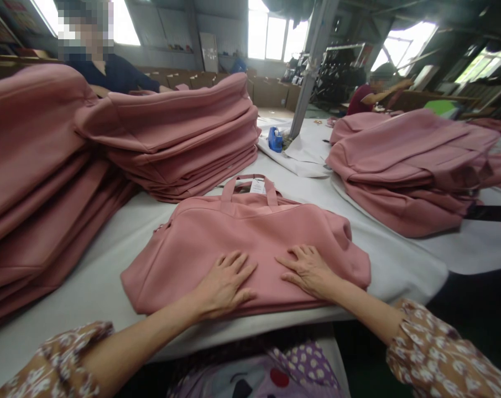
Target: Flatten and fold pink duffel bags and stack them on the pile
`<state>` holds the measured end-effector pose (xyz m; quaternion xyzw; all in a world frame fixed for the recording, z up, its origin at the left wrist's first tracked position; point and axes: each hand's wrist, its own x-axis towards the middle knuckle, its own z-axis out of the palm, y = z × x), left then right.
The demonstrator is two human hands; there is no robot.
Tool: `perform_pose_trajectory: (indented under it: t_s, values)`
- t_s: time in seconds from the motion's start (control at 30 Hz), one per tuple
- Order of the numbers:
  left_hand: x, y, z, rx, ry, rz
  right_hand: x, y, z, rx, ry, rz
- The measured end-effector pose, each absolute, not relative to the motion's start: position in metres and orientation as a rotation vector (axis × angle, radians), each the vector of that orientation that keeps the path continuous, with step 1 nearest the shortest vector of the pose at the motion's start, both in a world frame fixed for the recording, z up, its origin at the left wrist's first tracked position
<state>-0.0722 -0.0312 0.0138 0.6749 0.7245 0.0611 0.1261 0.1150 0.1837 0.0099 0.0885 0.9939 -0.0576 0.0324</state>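
A pink duffel bag [242, 237] lies flat on the white-covered table [383, 271] right in front of me. Its two handles [271, 193] point away from me, and a white tag [257, 186] hangs by them. My left hand [225, 282] rests on the bag's lower middle with its fingers spread. To the right of it, my right hand [308, 269] lies on the same panel, palm down, fingers apart. Neither hand grips anything; both touch the bag's surface.
Tall stacks of pink bags [184, 132] stand at the left, and another pile [408, 160] lies at the right. A blue tape dispenser [275, 139] sits near a metal post [312, 72]. One person [126, 74] is behind the left stacks, another [362, 98] at the far right.
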Motion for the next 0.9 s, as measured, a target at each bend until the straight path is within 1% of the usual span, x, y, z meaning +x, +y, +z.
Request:
perform_pose_trajectory:
  t_s: [0.2, 0.4, 0.67, 0.9]
  values:
    - [-0.072, -0.020, 0.004, 1.858, 2.267, 0.342, 0.117, 0.186, 0.004, 0.217, 3.035, -0.250]
    - [-0.078, -0.009, -0.004, 1.840, 2.284, 0.488, 0.114, 0.187, 0.006, 0.260, 2.985, -0.384]
    - [-0.075, 0.001, -0.004, 1.872, 2.324, 0.458, 0.109, 0.188, 0.004, 0.265, 3.053, -0.347]
    - [-0.076, 0.005, -0.012, 1.962, 2.341, 0.401, 0.126, 0.166, 0.031, 0.316, 2.993, -0.414]
